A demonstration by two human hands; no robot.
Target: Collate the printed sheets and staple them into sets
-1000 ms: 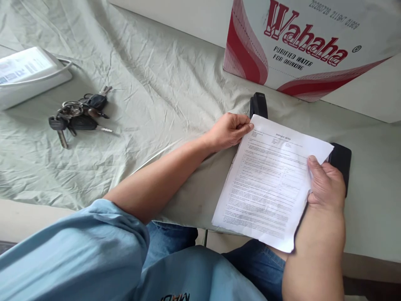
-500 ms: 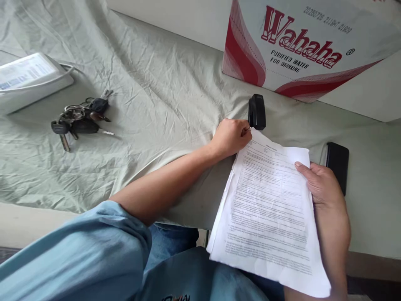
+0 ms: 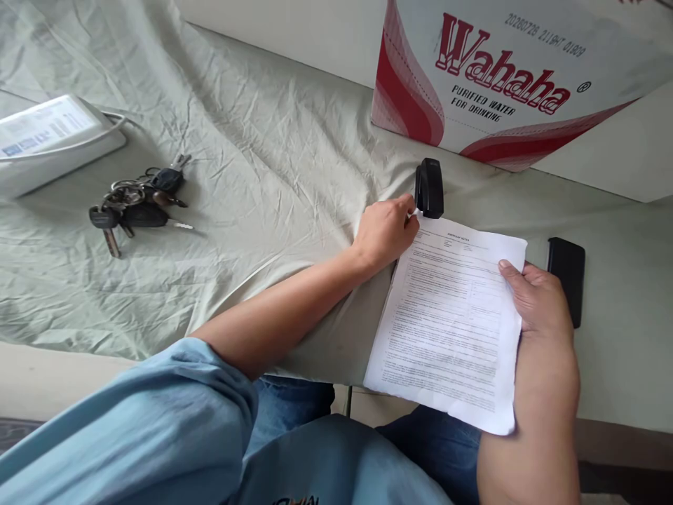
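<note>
Paper in right hand.

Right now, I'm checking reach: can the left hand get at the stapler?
Probably yes: the left hand is right beside the stapler, with nothing visible in between, though it seems to be pinching a corner of the papers.

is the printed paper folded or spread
Spread: the paper shows its printed face from title to bottom edge, left hand at its top-left corner, right hand gripping its right edge.

Right hand grips right edge of printed paper; left hand at top-left corner, beside black stapler.
</note>
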